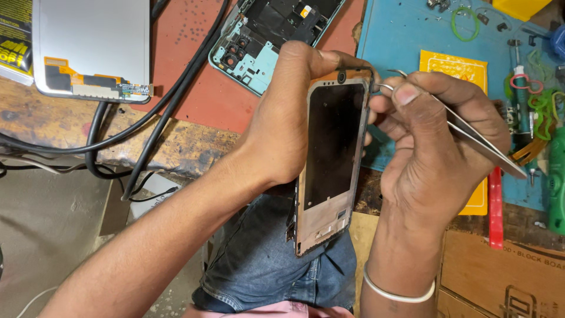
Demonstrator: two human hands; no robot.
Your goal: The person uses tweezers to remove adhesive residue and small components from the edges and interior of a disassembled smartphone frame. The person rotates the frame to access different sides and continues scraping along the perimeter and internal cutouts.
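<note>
Left hand [282,118] comes in from lower left, forearm angled up, fingers curled around the upper left edge of a phone frame [329,165] — gripping it upright over the lap, dark inner panel facing the camera. Right hand [435,153] comes up from below, white bangle [400,291] on the wrist, thumb and forefinger pressed together pinching metal tweezers [471,132]. Tweezer tips touch the frame's top right corner, just beside the left fingertips; the tail end sticks out to the right. Around: a teal opened phone body [253,41] on the red mat behind the left hand, a white display panel [91,47] top left, black cables [147,118] crossing the bench, blue work mat [400,35] with a yellow card [453,68], red tool [496,206] at right — nothing between hands and frame.
</note>
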